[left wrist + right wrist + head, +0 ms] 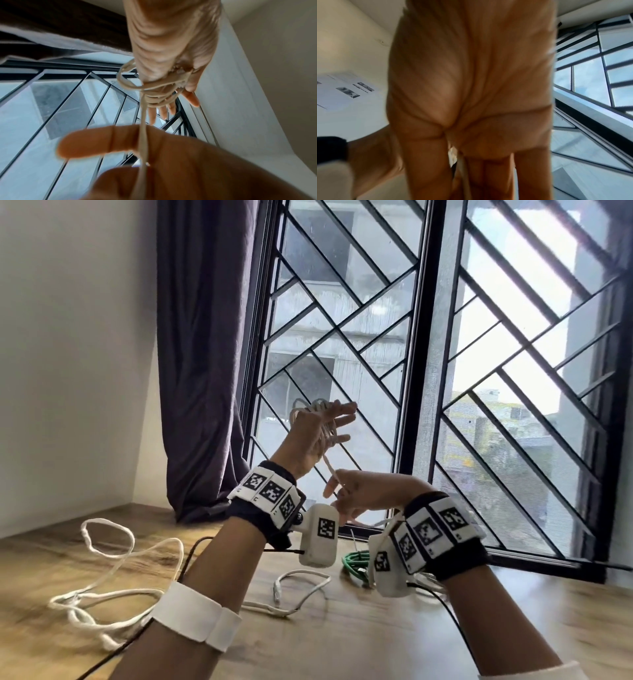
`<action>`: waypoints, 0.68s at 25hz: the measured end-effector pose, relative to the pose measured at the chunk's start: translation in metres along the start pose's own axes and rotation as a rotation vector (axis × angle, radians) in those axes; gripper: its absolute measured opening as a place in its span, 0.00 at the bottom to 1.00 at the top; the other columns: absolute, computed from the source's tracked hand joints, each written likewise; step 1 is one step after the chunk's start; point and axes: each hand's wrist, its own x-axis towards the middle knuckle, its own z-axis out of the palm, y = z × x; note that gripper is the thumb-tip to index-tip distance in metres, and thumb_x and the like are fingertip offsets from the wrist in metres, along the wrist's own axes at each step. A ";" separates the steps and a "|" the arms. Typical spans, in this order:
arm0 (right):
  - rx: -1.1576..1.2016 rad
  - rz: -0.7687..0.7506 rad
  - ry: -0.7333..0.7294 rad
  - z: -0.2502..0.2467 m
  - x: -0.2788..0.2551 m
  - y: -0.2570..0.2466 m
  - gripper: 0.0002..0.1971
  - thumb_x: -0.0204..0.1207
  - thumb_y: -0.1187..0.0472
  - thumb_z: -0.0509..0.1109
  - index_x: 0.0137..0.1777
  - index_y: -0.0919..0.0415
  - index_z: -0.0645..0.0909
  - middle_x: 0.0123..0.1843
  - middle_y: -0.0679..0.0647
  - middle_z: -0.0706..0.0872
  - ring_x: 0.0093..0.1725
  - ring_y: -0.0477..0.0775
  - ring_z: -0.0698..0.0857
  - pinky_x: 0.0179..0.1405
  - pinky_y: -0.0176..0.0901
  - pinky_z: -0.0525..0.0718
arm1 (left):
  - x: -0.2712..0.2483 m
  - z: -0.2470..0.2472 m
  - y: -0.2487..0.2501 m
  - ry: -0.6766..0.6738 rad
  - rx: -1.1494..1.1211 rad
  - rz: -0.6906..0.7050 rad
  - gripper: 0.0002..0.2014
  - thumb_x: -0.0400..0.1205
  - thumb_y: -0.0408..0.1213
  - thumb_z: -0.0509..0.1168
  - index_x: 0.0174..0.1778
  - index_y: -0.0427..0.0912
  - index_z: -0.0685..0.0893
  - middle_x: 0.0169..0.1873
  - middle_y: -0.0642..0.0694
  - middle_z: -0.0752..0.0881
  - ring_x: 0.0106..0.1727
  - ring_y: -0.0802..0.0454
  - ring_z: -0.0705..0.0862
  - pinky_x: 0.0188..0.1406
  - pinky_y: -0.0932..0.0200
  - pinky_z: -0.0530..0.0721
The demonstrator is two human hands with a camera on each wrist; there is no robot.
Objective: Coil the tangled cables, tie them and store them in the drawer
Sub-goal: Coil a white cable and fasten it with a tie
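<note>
My left hand (320,424) is raised in front of the window with its fingers straight. A white cable (301,407) is wound in several loops round its palm, and the left wrist view shows the same cable (159,93) crossing my left hand (171,54). One strand (327,462) runs down from the loops to my right hand (337,486), which pinches it between thumb and fingers. In the right wrist view my right hand (471,94) fills the frame, with the cable (462,170) passing between its fingers. No drawer is in view.
On the wooden table (342,642) lie a long loose white cable (113,546) at the left, a shorter white cable (301,583) in the middle and a green cable bundle (356,563) near the window sill. A dark curtain (202,354) hangs beside the barred window (428,371).
</note>
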 end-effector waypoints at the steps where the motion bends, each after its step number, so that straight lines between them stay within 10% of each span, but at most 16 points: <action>1: -0.030 0.025 -0.036 -0.004 -0.005 0.001 0.08 0.82 0.67 0.61 0.59 0.60 0.69 0.36 0.52 0.82 0.38 0.45 0.81 0.46 0.38 0.80 | 0.000 0.001 -0.001 0.055 0.054 0.012 0.05 0.86 0.33 0.57 0.48 0.38 0.77 0.52 0.48 0.86 0.61 0.47 0.82 0.60 0.44 0.77; 8: -0.107 0.057 0.070 -0.036 -0.030 0.025 0.07 0.80 0.62 0.65 0.44 0.56 0.85 0.24 0.47 0.77 0.24 0.41 0.78 0.29 0.31 0.78 | 0.001 -0.020 -0.031 0.083 0.872 0.041 0.12 0.84 0.32 0.61 0.34 0.43 0.81 0.49 0.37 0.88 0.49 0.41 0.86 0.58 0.45 0.82; 11: -0.146 -0.060 0.293 -0.047 -0.035 0.033 0.09 0.80 0.60 0.66 0.41 0.55 0.85 0.20 0.45 0.75 0.21 0.39 0.74 0.27 0.32 0.73 | -0.004 -0.022 -0.035 -0.079 1.088 -0.091 0.12 0.85 0.36 0.60 0.40 0.35 0.83 0.36 0.37 0.90 0.25 0.51 0.83 0.28 0.60 0.82; 17: -0.019 -0.117 0.311 -0.052 -0.045 0.040 0.06 0.76 0.59 0.70 0.46 0.63 0.84 0.32 0.49 0.85 0.32 0.41 0.83 0.39 0.36 0.81 | -0.008 -0.016 -0.026 -0.270 0.969 -0.308 0.29 0.83 0.60 0.54 0.27 0.38 0.78 0.16 0.48 0.68 0.15 0.55 0.65 0.16 0.66 0.65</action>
